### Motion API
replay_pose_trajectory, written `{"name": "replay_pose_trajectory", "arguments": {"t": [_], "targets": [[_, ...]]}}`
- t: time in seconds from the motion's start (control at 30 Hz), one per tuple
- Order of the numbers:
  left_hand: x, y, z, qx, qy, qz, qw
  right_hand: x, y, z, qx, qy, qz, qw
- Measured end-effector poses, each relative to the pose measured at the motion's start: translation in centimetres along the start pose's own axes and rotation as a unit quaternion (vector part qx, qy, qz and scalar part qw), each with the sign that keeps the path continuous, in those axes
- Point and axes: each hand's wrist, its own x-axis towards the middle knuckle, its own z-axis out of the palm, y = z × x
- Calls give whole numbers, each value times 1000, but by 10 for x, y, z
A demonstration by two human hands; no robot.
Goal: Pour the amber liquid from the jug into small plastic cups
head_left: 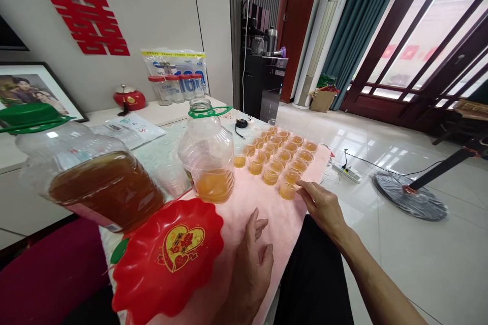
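Note:
My right hand [322,209] has its thumb and fingers closed at the rim of the nearest clear plastic cup [287,192], which holds amber liquid and stands upright. Several similar cups [273,171] stand in rows beyond it on the pink cloth [244,190]. My left hand [252,264] hovers low over the cloth, fingers apart, with nothing in it. A large clear plastic jug [208,147], uncapped and part full of orange-amber liquid, stands left of the cups. Left of that is a fuller jug [102,188] of brown liquid with a green cap [34,116].
A red scalloped plate [145,274] lies at the table's near left. Stacked clear cups [171,179] sit between the jugs. Red-lidded glass jars [173,89] and a red pot [129,98] stand behind. A power strip [346,171] and a round stand base [409,195] are on the floor.

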Motion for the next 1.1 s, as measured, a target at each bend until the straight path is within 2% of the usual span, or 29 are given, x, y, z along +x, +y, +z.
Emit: {"name": "replay_pose_trajectory", "arguments": {"t": [0.1, 0.2, 0.3, 0.4, 0.57, 0.7, 0.8, 0.87, 0.93, 0.97, 1.03, 1.1], "targets": [[0, 0, 1, -17, 5, 0, 1000, -1, -2, -2, -7, 10, -1, 1000], [0, 6, 2, -49, -9, -28, 998, -5, -8, -8, -17, 30, -3, 999], [0, 13, 2, -44, -22, -47, 998, -13, -22, -14, -14, 64, -4, 998], [-1, 18, 2, -24, -19, -49, 998, -20, -43, -12, 33, 80, -21, 996], [-9, 12, 7, 8, 2, -16, 1000, -19, -70, 16, 147, 78, -38, 985], [-23, 12, 1, 51, 91, 46, 993, -4, -82, 46, 221, 55, -17, 974], [-31, 26, -30, 115, 149, 126, 974, 10, -90, 66, 258, 15, 6, 966], [-27, 43, -65, 188, 194, 155, 950, 17, -95, 79, 277, -12, 23, 960], [-17, 62, -106, 298, 212, 180, 913, 23, -99, 89, 296, -37, 37, 954], [-10, 71, -126, 348, 218, 168, 896, 24, -101, 93, 306, -49, 43, 950], [7, 87, -161, 459, 153, 99, 869, 26, -102, 99, 324, -70, 48, 942], [23, 98, -185, 491, 137, 64, 858, 25, -101, 101, 339, -84, 52, 936]]}}
